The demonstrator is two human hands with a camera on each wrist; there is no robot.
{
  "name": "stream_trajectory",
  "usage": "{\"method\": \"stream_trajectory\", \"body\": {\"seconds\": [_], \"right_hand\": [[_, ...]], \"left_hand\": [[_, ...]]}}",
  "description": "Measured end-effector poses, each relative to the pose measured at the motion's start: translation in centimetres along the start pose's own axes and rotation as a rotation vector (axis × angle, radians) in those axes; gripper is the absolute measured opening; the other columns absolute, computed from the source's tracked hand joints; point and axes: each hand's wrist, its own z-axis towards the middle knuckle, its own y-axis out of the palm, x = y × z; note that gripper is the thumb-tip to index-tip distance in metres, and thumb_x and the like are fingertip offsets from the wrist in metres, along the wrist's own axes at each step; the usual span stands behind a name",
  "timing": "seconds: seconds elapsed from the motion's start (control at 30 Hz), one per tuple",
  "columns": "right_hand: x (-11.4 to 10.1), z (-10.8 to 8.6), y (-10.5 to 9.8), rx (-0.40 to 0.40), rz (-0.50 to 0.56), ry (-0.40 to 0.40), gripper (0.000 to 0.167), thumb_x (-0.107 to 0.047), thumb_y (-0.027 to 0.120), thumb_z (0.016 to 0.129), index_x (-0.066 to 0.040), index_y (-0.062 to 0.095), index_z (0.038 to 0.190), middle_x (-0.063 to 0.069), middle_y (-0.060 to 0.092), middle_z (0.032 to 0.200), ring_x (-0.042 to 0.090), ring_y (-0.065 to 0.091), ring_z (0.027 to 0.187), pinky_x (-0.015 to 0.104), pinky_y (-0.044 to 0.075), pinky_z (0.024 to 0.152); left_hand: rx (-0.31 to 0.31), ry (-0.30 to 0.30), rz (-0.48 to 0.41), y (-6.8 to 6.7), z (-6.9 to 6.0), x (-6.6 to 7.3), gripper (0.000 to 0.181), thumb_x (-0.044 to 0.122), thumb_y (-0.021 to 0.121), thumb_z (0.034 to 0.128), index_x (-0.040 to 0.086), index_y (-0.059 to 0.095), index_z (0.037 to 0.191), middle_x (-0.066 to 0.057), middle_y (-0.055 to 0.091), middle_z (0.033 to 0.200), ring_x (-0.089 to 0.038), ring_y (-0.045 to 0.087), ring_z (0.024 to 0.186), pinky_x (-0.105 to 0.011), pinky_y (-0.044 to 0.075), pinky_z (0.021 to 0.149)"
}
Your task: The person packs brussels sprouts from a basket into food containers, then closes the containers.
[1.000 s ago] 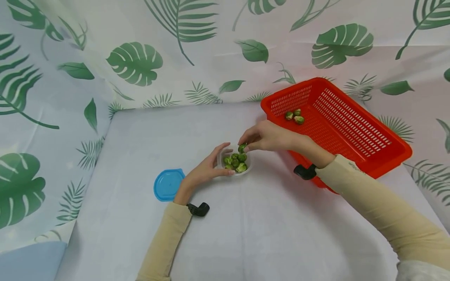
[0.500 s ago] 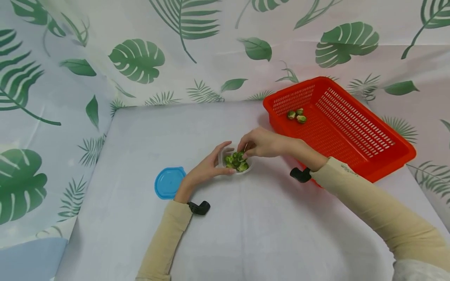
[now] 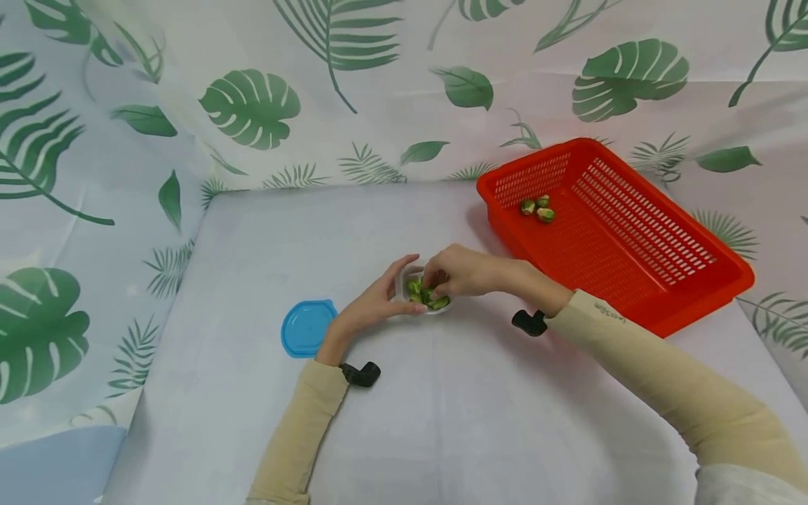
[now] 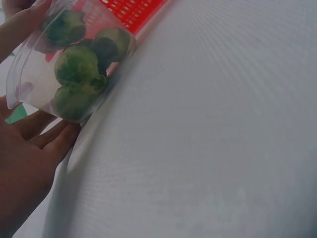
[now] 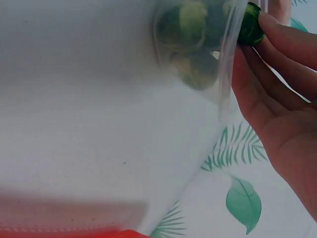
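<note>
My left hand (image 3: pixel 369 303) holds a small clear plastic container (image 4: pixel 40 85) from its left side, thumb and fingers spread around its walls. Several green Brussels sprouts (image 4: pixel 77 65) lie inside, seen through the plastic in both wrist views. My right hand (image 3: pixel 468 272) reaches over the container from the right. At the rim, its thumb and fingers pinch one Brussels sprout (image 5: pixel 251 26). In the head view the right fingers partly cover the contents. Left of the container a blue lid (image 3: pixel 307 328) lies flat on the table, beside my left wrist.
A red perforated plastic basket (image 3: pixel 600 245) stands at the right rear, with three Brussels sprouts (image 3: pixel 546 215) in its far left corner. The table wears a white cloth (image 3: pixel 442 421). Leaf-printed curtain (image 3: pixel 372 133) hangs behind and at the sides.
My right hand has come down and slightly left with the sprout, from above the container's far right edge into its opening. The left hand keeps its hold on the container.
</note>
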Motion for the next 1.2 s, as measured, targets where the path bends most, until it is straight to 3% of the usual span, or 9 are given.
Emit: {"method": "stream_trajectory", "body": {"seconds": [0.13, 0.4, 0.63, 0.93, 1.2], "right_hand": [[0.1, 0.1, 0.5, -0.009, -0.004, -0.02, 0.021, -0.01, 0.079, 0.091, -0.005, 0.078, 0.112, 0.003, 0.076, 0.099, 0.015, 0.067, 0.089, 0.031, 0.061, 0.088], [0.0, 0.0, 0.4, -0.007, -0.013, -0.079, 0.018, -0.008, 0.078, 0.091, -0.004, 0.079, 0.108, 0.005, 0.077, 0.099, 0.016, 0.069, 0.088, 0.031, 0.061, 0.088], [0.1, 0.0, 0.5, -0.003, -0.026, -0.065, 0.015, -0.007, 0.078, 0.091, -0.006, 0.079, 0.106, 0.004, 0.076, 0.097, 0.016, 0.065, 0.086, 0.03, 0.061, 0.087], [0.7, 0.6, 1.2, 0.021, -0.055, -0.146, 0.007, -0.005, 0.083, 0.086, -0.007, 0.076, 0.088, 0.003, 0.071, 0.081, 0.013, 0.057, 0.074, 0.025, 0.059, 0.075], [0.7, 0.7, 1.6, 0.036, -0.096, -0.122, 0.009, -0.005, 0.086, 0.082, -0.006, 0.077, 0.085, 0.003, 0.073, 0.079, 0.012, 0.06, 0.072, 0.025, 0.059, 0.073]], "left_hand": [[-0.003, -0.001, 0.014, 0.1, 0.1, 0.1, 0.089, 0.03, 0.078, 0.093, 0.042, 0.022, 0.162, 0.01, 0.018, 0.17, -0.014, 0.011, 0.159, -0.051, 0.021, 0.127], [-0.014, 0.023, 0.003, 0.0, 0.3, 0.3, 0.091, 0.023, 0.077, 0.0945, 0.034, 0.019, 0.164, 0.002, 0.036, 0.165, -0.018, 0.012, 0.16, -0.054, 0.018, 0.128], [-0.016, 0.025, 0.005, 0.0, 0.3, 0.2, 0.093, 0.021, 0.076, 0.0948, 0.028, 0.017, 0.166, 0.0, 0.037, 0.165, -0.02, 0.011, 0.16, -0.054, 0.018, 0.128], [-0.007, 0.02, 0.013, 0.0, 0.1, 0.0, 0.093, 0.027, 0.077, 0.0942, 0.028, 0.018, 0.166, 0.002, 0.038, 0.163, -0.021, 0.016, 0.159, -0.055, 0.02, 0.127], [-0.008, 0.019, 0.01, 0.3, 0.2, 0.0, 0.092, 0.022, 0.077, 0.0943, 0.027, 0.019, 0.166, 0.0, 0.038, 0.164, -0.02, 0.014, 0.159, -0.056, 0.017, 0.127]]}}
